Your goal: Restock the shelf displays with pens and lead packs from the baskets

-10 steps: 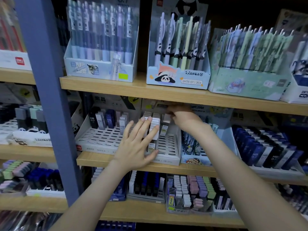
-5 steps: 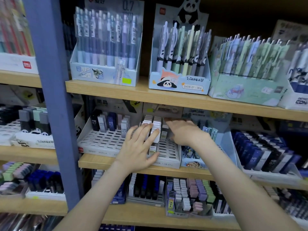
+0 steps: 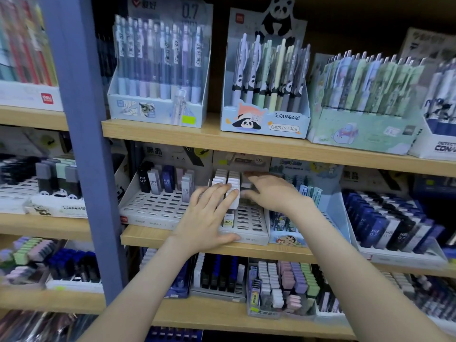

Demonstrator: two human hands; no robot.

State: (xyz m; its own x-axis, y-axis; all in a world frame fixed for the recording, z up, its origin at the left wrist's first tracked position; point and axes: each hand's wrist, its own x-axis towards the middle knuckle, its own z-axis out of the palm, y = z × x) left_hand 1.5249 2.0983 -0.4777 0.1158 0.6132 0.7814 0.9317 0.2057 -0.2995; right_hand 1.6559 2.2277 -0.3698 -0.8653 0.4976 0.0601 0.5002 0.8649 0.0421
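Shelf tray (image 3: 254, 239): left hand (image 3: 209, 218) seemingly touches lead packs (image 3: 228, 180).

Left hand (image 3: 204, 218), right hand (image 3: 274, 195) outstretched.

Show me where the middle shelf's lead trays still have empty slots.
The left tray is bare across its front rows, below the HB packs at its back. The middle tray has free slots at front right, beside the left hand. The blue-black tray at right is crowded.
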